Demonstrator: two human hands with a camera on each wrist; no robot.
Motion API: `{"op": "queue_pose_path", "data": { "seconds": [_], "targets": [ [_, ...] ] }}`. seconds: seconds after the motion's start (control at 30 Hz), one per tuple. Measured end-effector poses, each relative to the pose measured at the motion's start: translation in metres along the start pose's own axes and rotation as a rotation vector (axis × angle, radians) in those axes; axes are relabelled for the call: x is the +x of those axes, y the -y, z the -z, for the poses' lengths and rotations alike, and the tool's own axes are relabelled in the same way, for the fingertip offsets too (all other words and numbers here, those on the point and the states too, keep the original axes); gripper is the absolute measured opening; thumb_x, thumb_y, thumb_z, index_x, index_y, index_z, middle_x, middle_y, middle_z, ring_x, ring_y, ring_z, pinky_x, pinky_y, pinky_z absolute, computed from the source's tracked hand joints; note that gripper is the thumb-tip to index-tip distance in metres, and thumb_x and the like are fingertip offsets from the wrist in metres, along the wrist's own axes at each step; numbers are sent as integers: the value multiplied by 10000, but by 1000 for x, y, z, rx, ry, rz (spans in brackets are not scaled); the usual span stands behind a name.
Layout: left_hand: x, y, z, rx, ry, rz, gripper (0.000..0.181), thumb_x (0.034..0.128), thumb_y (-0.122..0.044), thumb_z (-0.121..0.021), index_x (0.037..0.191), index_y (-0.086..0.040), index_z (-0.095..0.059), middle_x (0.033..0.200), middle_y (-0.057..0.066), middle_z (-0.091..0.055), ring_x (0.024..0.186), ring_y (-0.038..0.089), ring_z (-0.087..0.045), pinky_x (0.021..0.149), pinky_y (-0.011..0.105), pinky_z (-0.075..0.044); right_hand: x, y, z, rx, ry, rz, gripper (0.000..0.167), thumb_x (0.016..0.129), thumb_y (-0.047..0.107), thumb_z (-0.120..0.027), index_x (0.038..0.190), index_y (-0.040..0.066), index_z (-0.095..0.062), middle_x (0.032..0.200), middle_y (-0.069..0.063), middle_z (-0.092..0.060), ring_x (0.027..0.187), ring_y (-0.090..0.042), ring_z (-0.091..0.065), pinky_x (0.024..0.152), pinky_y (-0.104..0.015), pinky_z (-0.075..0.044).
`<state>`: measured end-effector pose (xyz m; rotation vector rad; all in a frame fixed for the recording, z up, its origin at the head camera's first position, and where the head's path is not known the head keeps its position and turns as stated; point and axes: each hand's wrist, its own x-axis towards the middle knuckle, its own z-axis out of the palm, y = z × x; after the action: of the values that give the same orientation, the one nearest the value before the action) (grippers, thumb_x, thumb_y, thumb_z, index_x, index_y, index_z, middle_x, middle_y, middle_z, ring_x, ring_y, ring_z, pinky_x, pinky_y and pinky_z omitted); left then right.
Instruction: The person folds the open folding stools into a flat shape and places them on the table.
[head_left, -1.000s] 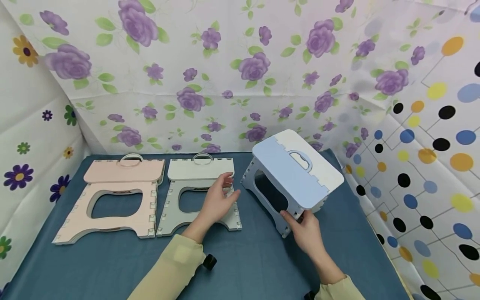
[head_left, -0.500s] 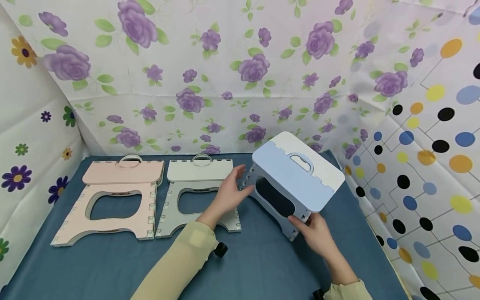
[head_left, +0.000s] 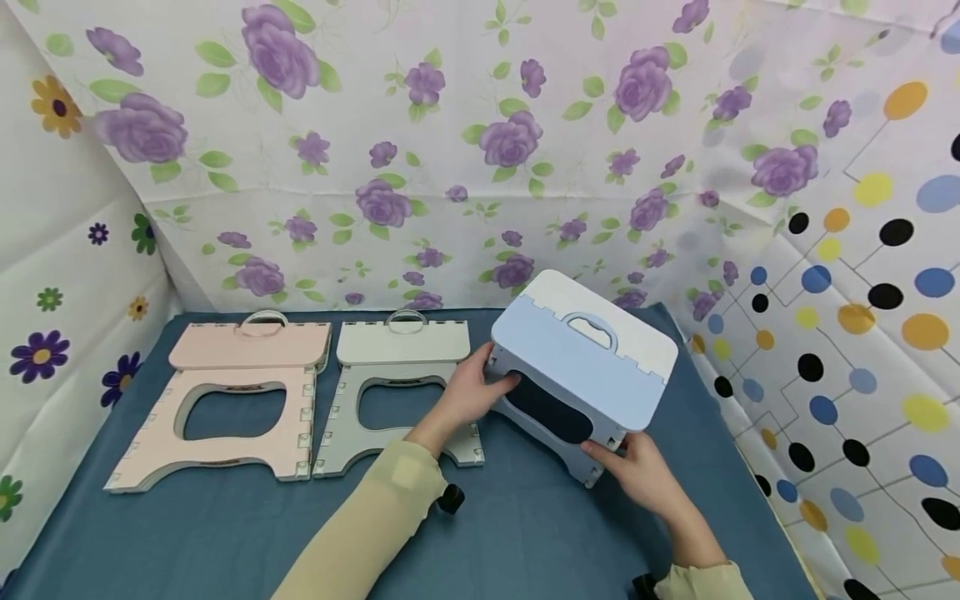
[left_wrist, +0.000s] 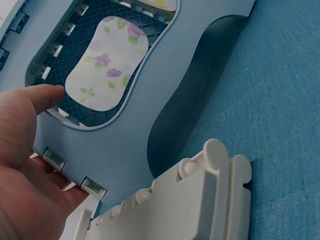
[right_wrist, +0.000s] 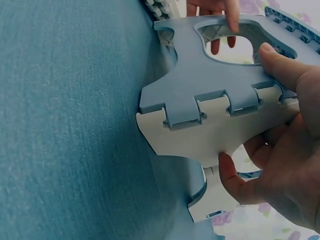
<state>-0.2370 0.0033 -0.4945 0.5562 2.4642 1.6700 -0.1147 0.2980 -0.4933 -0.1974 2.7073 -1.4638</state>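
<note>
A blue-and-white folding step stool (head_left: 558, 362) stands unfolded and turned at an angle on the right of the table, its seat spread flat with a carry handle in the middle. My left hand (head_left: 467, 396) grips its left end; in the left wrist view the thumb (left_wrist: 47, 96) lies at the edge of the oval opening and the fingers go round the hinged side. At the near right corner my right hand (head_left: 641, 475) holds the stool, with the thumb (right_wrist: 280, 65) on the blue leg panel (right_wrist: 215, 70) and fingers against the white side panel (right_wrist: 220, 127).
Left of the hands, a grey-and-white folded stool (head_left: 401, 343) and a pink folded stool (head_left: 247, 346) lie side by side on the blue cloth (head_left: 540, 533). The grey one is close to my left hand. Patterned curtains (head_left: 450, 125) enclose the back and sides.
My left hand has moved right, from over the grey stool to the blue stool's left end, and now grips it. The blue stool has turned and tilted slightly, with the right hand still holding it.
</note>
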Motion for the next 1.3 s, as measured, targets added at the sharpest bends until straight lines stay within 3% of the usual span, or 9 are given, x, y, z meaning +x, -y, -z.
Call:
{"op": "queue_pose_path", "data": {
  "seconds": [0.1,0.3,0.5,0.67,0.77,1.0,1.3],
  "targets": [
    [-2,0,-1,13,0,5,655,1046,-340,-703,1605,-96,-461,1519,183,-589,1404,385,-553,1132,573,-445,0,-3,2,-18,1,3,618,1037,271,-754,1545,132,-432,1319,-175,-664,945,-217,-678,730,-360,-554],
    [-7,3,-5,-6,-4,-6,627,1043,-330,-723,1571,-95,-481,1490,173,-609,1366,370,-584,1110,564,-464,-1,-6,7,-67,-72,35,656,1032,271,-762,1572,133,-416,1432,-187,-597,1120,-316,-687,827,-437,-584],
    [-14,4,-13,-7,9,-25,630,1033,-331,-746,1565,-120,-480,1495,131,-602,1356,337,-589,1102,549,-473,-5,-11,9,-107,-213,-22,691,1007,293,-796,1571,147,-424,1474,-203,-540,1258,-445,-621,953,-614,-551],
    [-21,3,-21,-2,-13,-30,639,1038,-307,-747,1574,-110,-462,1514,130,-582,1373,334,-574,1114,550,-461,-7,-14,8,-83,-306,-67,709,991,298,-815,1576,164,-437,1497,-179,-482,1339,-451,-550,993,-644,-532],
    [-25,1,-26,24,-40,-27,645,1039,-285,-747,1575,-74,-457,1513,150,-572,1377,344,-567,1116,546,-461,-7,-14,6,-78,-304,-111,759,1013,347,-782,1620,158,-368,1532,-197,-450,1378,-435,-517,995,-618,-539],
    [-32,-2,-39,76,-94,-28,622,1039,-248,-747,1548,-15,-474,1470,178,-572,1334,348,-586,1076,526,-495,-5,-14,0,-156,-248,-220,826,1037,498,-700,1605,49,-302,1491,-325,-510,1198,-448,-640,871,-548,-551],
    [-38,-3,-46,47,-121,8,600,1041,-269,-738,1538,-50,-481,1456,187,-599,1315,358,-609,1056,553,-503,-5,-14,-7,-161,-263,-283,908,997,507,-751,1603,-4,-308,1508,-352,-494,1309,-503,-577,982,-636,-507]
  ]
}}
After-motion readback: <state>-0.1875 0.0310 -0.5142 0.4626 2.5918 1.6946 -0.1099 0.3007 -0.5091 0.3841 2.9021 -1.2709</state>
